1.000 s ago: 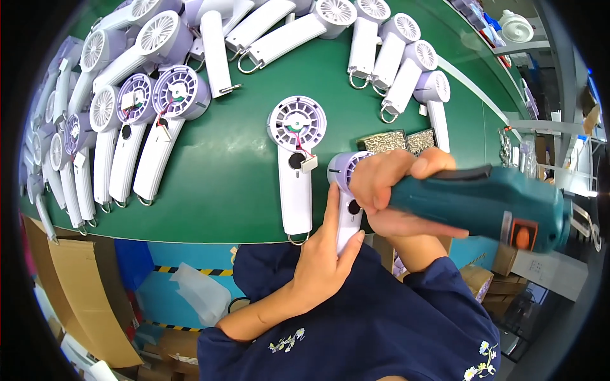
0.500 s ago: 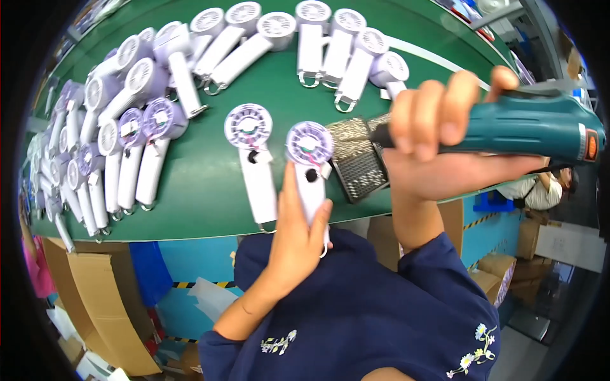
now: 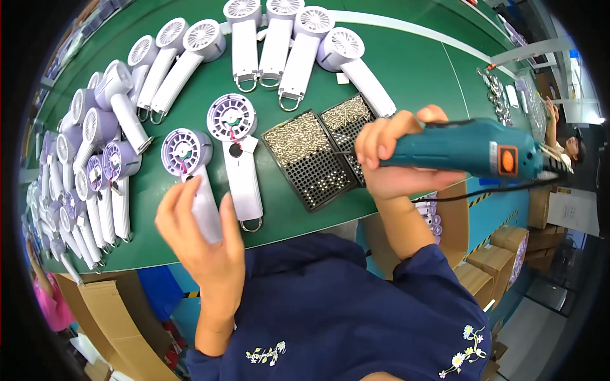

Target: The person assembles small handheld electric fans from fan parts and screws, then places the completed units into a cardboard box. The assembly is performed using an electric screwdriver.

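My left hand (image 3: 206,244) is over the white handle of a lilac handheld fan (image 3: 186,152), thumb and fingers spread on either side of it. I cannot make out whether they touch it. This fan's round head shows its inside, with a small board and red wires. To its right lies a similar handheld fan (image 3: 244,184) with a black round spot and a white tag. My right hand (image 3: 394,155) is wrapped around a teal electric screwdriver (image 3: 460,149), its thin bit pointing left over the black screw trays (image 3: 311,203). Small screws partly fill their holes.
Several white and lilac handheld fans (image 3: 130,184) crowd the left side of the green table (image 3: 419,82); others (image 3: 305,51) line the far side. Metal rings (image 3: 495,95) lie at the far right. A black cord (image 3: 483,195) trails from the screwdriver. Cardboard boxes (image 3: 117,317) stand below the table edge.
My left hand has let go of the right fan and moved to the left one. The screwdriver's bit has come over the screw trays. The whole view has shifted.
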The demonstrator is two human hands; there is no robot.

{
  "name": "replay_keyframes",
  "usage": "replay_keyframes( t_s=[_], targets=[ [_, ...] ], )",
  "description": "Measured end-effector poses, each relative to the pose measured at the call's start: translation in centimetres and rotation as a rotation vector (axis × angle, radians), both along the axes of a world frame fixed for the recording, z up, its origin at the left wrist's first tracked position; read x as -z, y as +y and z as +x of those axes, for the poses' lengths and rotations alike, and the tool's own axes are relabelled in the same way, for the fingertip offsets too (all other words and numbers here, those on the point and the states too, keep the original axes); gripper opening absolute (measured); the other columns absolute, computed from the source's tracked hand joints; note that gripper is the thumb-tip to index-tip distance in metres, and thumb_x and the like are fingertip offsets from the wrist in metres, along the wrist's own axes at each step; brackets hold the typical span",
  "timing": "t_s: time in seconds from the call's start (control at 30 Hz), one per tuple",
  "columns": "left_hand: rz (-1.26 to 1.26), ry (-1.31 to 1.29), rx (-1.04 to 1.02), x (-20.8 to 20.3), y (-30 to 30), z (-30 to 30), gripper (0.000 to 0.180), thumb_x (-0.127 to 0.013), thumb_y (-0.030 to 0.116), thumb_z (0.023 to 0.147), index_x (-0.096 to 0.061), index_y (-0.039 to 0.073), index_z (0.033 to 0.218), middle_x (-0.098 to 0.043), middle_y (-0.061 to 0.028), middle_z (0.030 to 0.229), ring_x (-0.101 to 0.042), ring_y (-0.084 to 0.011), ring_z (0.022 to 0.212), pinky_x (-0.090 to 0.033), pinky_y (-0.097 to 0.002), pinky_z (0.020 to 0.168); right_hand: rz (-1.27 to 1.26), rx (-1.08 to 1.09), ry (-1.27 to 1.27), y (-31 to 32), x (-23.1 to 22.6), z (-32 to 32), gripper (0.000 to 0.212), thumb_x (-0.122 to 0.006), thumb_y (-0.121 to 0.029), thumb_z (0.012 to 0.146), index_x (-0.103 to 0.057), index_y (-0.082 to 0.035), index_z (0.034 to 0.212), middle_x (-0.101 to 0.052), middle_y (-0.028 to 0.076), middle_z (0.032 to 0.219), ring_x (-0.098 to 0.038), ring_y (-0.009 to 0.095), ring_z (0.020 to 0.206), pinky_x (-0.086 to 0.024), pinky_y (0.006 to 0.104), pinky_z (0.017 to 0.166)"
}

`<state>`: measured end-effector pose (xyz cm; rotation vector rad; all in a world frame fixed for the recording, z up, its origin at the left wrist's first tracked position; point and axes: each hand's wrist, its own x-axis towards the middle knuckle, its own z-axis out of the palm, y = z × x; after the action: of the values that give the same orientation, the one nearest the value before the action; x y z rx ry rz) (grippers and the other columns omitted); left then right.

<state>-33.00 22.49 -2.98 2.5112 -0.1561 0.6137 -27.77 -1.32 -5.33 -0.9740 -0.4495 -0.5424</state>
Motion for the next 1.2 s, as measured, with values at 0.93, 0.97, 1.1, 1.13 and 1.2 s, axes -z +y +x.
replay_keyframes(
  t_s=[0.93, 0.97, 1.1, 1.13, 1.2],
  targets=[
    [-0.49, 0.554, 0.057, 2.0, 4.0, -4.1, 0.077, -0.074, 0.003, 0.073, -0.037, 0.001, 0.141, -0.053, -0.0164, 0.107, -0.06, -0.0323, 0.091, -0.051, -0.039, 0.071, 0.113, -0.254, 0.056, 11.0, -5.1, 0.3, 0.069, -0.039, -0.068, 0.091, -0.043, -0.013, 0.131, -0.044, 0.0, 0.068, -0.039, 0.01, 0.042, -0.034, 0.0244, 0.035],
    [-0.456, 0.561, 0.064, 2.1, 4.1, -4.2, 0.077, -0.074, 0.004, 0.073, -0.037, 0.0, 0.14, -0.052, -0.0171, 0.108, -0.06, -0.0332, 0.092, -0.051, -0.04, 0.072, 0.085, -0.242, 0.066, 11.4, -5.0, 0.3, 0.069, -0.038, -0.069, 0.091, -0.043, -0.013, 0.131, -0.044, 0.0, 0.068, -0.039, 0.01, 0.042, -0.033, 0.025, 0.035],
    [-0.511, 0.538, 0.076, 2.4, 4.4, -4.3, 0.077, -0.075, 0.004, 0.073, -0.037, -0.001, 0.14, -0.051, -0.0181, 0.109, -0.06, -0.0341, 0.091, -0.052, -0.0403, 0.072, 0.001, -0.188, 0.071, 12.4, -4.8, 0.3, 0.069, -0.038, -0.07, 0.09, -0.042, -0.015, 0.132, -0.045, 0.0, 0.068, -0.04, 0.012, 0.042, -0.031, 0.0261, 0.035],
    [-0.525, 0.546, 0.081, 2.5, 4.4, -4.3, 0.077, -0.075, 0.004, 0.073, -0.037, -0.001, 0.14, -0.051, -0.0185, 0.11, -0.06, -0.0345, 0.092, -0.052, -0.0401, 0.071, -0.006, -0.191, 0.075, 12.4, -4.8, 0.3, 0.069, -0.038, -0.07, 0.09, -0.042, -0.015, 0.132, -0.045, 0.0, 0.068, -0.04, 0.012, 0.042, -0.031, 0.0261, 0.035],
    [-0.544, 0.556, 0.085, 2.5, 4.3, -4.3, 0.077, -0.075, 0.004, 0.073, -0.036, -0.002, 0.14, -0.05, -0.019, 0.111, -0.06, -0.0349, 0.092, -0.052, -0.0398, 0.071, -0.048, -0.188, 0.047, 12.3, -4.9, 0.3, 0.068, -0.039, -0.068, 0.091, -0.042, -0.014, 0.132, -0.046, 0.001, 0.07, -0.041, 0.012, 0.042, -0.034, 0.0263, 0.036]
  ],
)
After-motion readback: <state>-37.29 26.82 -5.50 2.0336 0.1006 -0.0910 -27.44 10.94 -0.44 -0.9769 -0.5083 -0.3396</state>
